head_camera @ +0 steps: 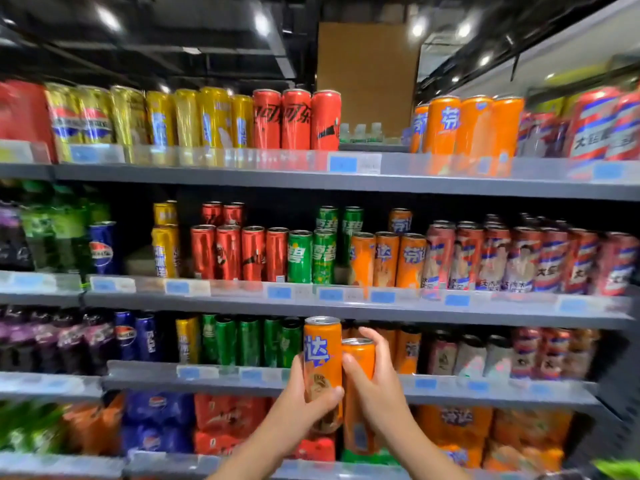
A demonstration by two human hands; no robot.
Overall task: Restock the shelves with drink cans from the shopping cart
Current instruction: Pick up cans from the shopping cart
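You hold two orange cans low in the middle of the frame, both upright, long axes vertical, tops up. Your left hand (304,393) wraps the taller-looking left can (322,358), its blue lettering facing you. Your right hand (374,379) curls round the right can (358,403), which sits slightly lower, touching or just beside the first. Both cans hang in front of the third shelf (242,375), where more orange cans (408,351) stand just behind your right hand and green cans (249,341) stand to the left. Above, the middle shelf (346,303) carries red cans (239,252), green ones, then orange ones. At the bottom of the frame lie wrapped multipacks (228,420).
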